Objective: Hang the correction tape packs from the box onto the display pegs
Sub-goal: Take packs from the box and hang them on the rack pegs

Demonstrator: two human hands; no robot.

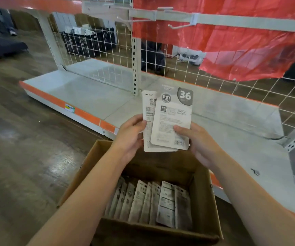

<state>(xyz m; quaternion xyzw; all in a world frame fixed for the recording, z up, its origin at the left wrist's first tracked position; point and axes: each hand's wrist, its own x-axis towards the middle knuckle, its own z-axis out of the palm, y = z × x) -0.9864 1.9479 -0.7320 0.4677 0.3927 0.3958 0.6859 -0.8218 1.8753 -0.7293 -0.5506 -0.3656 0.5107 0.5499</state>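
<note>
Two white correction tape packs are held up above the open cardboard box (82,174). My left hand (130,134) grips the rear pack (147,110) by its left edge. My right hand (196,144) pinches the front pack (173,118), marked "36", thumb on its face. Several more packs (150,201) stand in a row inside the box. Bare white display pegs (134,20) (180,26) stick out from the rail (241,21) high on the rack, well above both hands.
A pale base shelf (82,93) with an orange front strip runs behind the box. A white wire grid (214,80) backs the rack, with a red plastic sheet (241,47) draped over its upper right. Dark wood floor (18,148) lies to the left.
</note>
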